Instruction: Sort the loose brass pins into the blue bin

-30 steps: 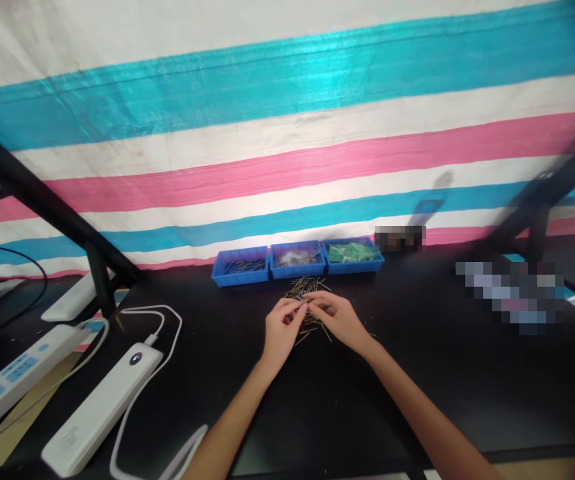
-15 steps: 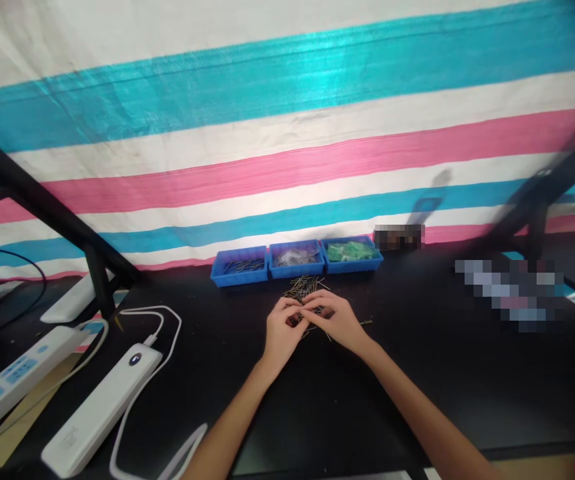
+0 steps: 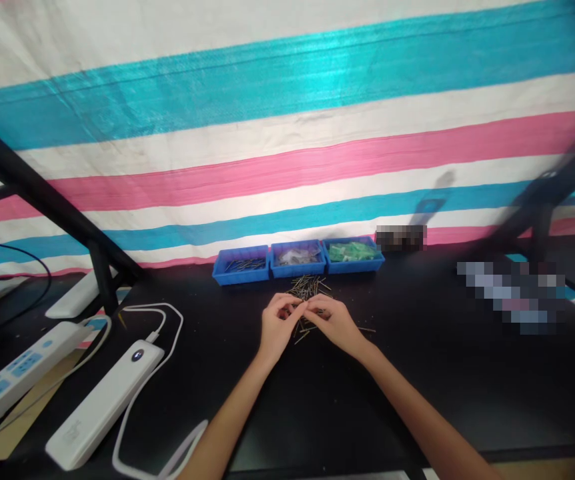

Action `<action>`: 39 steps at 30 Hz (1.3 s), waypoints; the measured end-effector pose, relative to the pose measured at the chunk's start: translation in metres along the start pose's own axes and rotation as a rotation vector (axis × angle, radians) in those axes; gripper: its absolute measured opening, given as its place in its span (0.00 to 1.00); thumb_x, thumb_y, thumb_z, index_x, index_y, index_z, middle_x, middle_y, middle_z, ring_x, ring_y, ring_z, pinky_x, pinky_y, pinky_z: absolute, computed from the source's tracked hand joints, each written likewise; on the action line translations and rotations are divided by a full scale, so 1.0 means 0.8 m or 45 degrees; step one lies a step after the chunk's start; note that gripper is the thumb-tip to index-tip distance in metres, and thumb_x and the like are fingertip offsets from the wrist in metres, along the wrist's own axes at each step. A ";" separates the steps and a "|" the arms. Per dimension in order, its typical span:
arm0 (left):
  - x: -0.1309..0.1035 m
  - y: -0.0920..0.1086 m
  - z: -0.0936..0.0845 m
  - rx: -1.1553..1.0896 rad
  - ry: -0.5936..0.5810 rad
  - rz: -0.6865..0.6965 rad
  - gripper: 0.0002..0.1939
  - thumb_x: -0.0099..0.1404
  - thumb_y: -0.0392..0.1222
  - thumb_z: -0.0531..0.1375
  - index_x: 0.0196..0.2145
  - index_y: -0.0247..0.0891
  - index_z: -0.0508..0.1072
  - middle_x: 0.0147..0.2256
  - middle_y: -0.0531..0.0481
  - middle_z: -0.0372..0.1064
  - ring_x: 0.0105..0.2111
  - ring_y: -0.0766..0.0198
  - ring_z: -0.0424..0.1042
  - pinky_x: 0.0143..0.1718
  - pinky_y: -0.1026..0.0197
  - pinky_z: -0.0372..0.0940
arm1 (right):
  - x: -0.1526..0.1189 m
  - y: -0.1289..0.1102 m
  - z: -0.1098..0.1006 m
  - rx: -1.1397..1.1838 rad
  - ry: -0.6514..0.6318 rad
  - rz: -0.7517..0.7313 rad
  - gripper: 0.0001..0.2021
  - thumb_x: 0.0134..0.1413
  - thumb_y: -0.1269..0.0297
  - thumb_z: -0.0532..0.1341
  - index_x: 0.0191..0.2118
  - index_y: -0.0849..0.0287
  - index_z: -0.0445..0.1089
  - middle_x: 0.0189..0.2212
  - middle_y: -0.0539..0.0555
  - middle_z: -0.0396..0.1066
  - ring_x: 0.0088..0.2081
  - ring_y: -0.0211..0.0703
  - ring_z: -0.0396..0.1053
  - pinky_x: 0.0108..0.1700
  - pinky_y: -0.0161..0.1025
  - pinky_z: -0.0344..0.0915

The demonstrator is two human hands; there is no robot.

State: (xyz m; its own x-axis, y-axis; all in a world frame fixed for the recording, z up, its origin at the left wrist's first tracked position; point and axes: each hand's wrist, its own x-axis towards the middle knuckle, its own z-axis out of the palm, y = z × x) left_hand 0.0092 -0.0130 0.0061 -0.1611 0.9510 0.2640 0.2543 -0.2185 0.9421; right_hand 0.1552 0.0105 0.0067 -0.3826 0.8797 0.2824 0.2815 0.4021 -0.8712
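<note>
A loose pile of thin metal screws or nails (image 3: 308, 285) lies on the black table, their exact kind too small to tell. Over its near part my left hand (image 3: 281, 325) is closed, thumb and fingers brought together. My right hand (image 3: 333, 323) meets it from the other side, also in a pinch, with the fingertips of both hands touching or nearly so. What the fingers hold, if anything, is hidden. Several pieces stick out below and to the right of the hands. Behind the pile stand a blue bin with dark thin pieces (image 3: 241, 277), a middle blue bin (image 3: 298, 271) and a right blue bin (image 3: 355, 267).
The middle bin holds clear plastic bags, the right one green packets (image 3: 351, 251). At left lie a white power bank (image 3: 105, 407) with a looped white cable (image 3: 180, 327) and a power strip (image 3: 22, 373). Black frame legs (image 3: 100, 273) flank the table; a striped sheet (image 3: 247, 160) hangs behind.
Both hands stay over the pile, and their fingertips have drawn closer together. A few pieces below the hands lie differently. The whole view has shifted slightly.
</note>
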 end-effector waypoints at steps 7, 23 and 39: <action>0.003 0.002 -0.004 0.062 -0.022 0.034 0.09 0.56 0.45 0.61 0.29 0.36 0.74 0.32 0.50 0.65 0.27 0.69 0.65 0.25 0.67 0.60 | 0.003 -0.002 -0.008 -0.013 0.102 -0.015 0.08 0.53 0.61 0.58 0.31 0.58 0.72 0.32 0.53 0.69 0.31 0.37 0.67 0.25 0.31 0.60; 0.055 -0.003 -0.060 0.223 0.676 0.110 0.15 0.55 0.48 0.60 0.36 0.35 0.75 0.32 0.46 0.73 0.30 0.63 0.71 0.30 0.64 0.64 | -0.001 0.027 -0.074 -0.700 -0.125 0.392 0.10 0.47 0.53 0.59 0.32 0.52 0.72 0.24 0.48 0.71 0.28 0.40 0.68 0.24 0.32 0.51; 0.030 -0.003 -0.039 0.713 -0.037 0.138 0.11 0.57 0.49 0.57 0.33 0.41 0.73 0.30 0.50 0.66 0.31 0.64 0.64 0.27 0.64 0.58 | -0.007 0.044 -0.127 -0.739 -0.186 0.647 0.23 0.37 0.40 0.60 0.35 0.53 0.71 0.31 0.52 0.70 0.32 0.45 0.68 0.29 0.36 0.57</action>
State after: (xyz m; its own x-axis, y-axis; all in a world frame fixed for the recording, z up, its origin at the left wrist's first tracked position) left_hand -0.0248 0.0039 0.0165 -0.0820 0.9370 0.3396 0.7357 -0.1730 0.6549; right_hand 0.2570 0.0452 0.0152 -0.1840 0.9653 -0.1852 0.8524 0.0629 -0.5190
